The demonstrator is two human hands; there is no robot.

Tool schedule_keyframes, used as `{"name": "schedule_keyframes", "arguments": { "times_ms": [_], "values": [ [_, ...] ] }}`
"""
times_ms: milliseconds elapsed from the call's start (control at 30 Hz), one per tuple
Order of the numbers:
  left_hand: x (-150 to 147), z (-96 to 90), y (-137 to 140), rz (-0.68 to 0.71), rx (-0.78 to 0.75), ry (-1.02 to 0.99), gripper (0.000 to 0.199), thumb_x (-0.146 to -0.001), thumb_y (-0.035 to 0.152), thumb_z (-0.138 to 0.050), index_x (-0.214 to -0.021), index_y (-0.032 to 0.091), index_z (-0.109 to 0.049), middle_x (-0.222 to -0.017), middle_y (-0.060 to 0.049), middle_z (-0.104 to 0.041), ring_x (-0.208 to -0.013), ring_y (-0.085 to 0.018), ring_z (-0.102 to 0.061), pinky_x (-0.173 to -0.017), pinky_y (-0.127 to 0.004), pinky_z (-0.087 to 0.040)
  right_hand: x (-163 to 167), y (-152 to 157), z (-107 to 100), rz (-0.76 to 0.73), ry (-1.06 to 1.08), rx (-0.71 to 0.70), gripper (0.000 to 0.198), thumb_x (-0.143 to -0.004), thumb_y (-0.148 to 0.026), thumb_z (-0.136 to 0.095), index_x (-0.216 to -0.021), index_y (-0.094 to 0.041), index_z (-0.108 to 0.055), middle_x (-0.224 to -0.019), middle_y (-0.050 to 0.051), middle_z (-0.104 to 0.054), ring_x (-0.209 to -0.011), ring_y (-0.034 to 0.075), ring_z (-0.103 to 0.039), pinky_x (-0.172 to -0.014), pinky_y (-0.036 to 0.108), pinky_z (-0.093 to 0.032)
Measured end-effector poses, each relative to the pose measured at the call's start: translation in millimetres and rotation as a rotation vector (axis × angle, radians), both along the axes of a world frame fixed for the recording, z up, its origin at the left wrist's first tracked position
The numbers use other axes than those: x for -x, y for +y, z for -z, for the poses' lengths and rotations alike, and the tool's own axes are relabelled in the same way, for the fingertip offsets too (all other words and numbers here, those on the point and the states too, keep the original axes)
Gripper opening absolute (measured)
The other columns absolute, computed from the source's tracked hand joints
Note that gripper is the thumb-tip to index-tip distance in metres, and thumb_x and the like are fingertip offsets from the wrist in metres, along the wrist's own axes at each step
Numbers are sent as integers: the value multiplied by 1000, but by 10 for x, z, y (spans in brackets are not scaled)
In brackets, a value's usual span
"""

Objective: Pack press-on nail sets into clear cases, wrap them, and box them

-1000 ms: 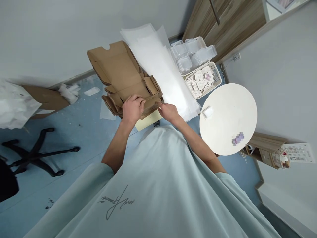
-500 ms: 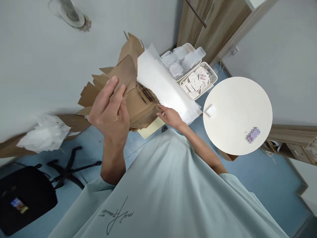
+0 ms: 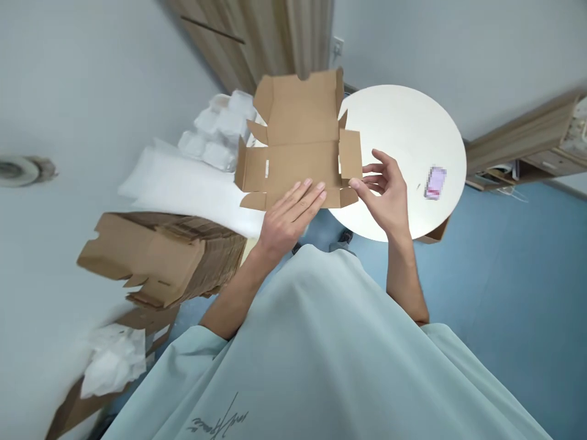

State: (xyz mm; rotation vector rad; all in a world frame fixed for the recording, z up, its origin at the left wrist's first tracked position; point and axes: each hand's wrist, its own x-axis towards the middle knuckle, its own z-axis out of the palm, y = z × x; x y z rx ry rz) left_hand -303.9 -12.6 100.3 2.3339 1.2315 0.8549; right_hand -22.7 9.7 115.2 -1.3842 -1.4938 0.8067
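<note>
An unfolded brown cardboard box is held up in front of me, its side flaps partly raised. My left hand lies with its fingers straight over the near edge of the box; its thumb is hidden, apparently underneath. At the right side flap, my right hand has its thumb on the near corner and its other fingers curled at the outer side. A stack of flat cardboard boxes stands to the left, below a pile of white foam sheets.
A round white table is at the right, with a pixelated purple item on it. Clear plastic containers sit behind the foam sheets. Crumpled white wrapping lies at lower left. Wooden shelving stands at far right.
The cardboard box has come away from the stack and is now between both hands. My view has turned right; the left hand has moved across from the stack, and the right hand to the flap.
</note>
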Motion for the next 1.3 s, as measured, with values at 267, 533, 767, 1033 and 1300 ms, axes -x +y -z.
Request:
{"name": "schedule_keyframes", "arguments": {
  "times_ms": [267, 533, 767, 1033, 1300],
  "values": [
    [-1559, 1049, 584, 344, -15, 11, 57, -127, 18, -35, -177, 30, -58, -172, -10, -68, -169, -25, -56, -145, -53, -48, -1521, -41, 993, 246, -23, 291, 81, -101, -91, -71, -149, -26, -76, -122, 11, -87, -99, 26, -85, -93, 43, -72],
    [-2555, 2123, 644, 480, 146, 91, 60, -121, 8, -34, -171, 22, -64, -172, -14, -67, -170, -26, -54, -143, -58, -51, -2296, -335, 2093, 413, -113, 416, 69, -108, -81, -49, -127, -21, -76, -121, 17, -87, -102, 30, -86, -101, 49, -69],
    [-2792, 2755, 445, 546, 318, 224, 64, -114, 2, -37, -170, 17, -65, -174, -17, -64, -175, -29, -47, -145, -61, -47, -2500, -440, 2634, 595, 265, 743, 33, -97, -49, -69, -116, -21, -70, -117, 15, -90, -107, 28, -87, -105, 48, -70],
    [-2797, 2943, 199, 484, 567, 404, 77, -102, -7, -30, -174, 2, -57, -183, -26, -50, -179, -33, -37, -147, -61, -42, -2587, -425, 2648, 445, -77, 971, 37, -99, -37, -69, -129, -16, -76, -138, 21, -84, -126, 34, -81, -120, 58, -64],
    [-2493, 2971, 164, 192, 756, 435, 84, -104, 16, -59, -182, -7, -35, -192, -35, -26, -185, -43, -19, -152, -66, -27, -2225, 157, 2532, 250, -341, 753, 68, -114, -41, -58, -178, -19, -47, -181, 25, -49, -156, 39, -66, -131, 62, -59]
  ]
}}
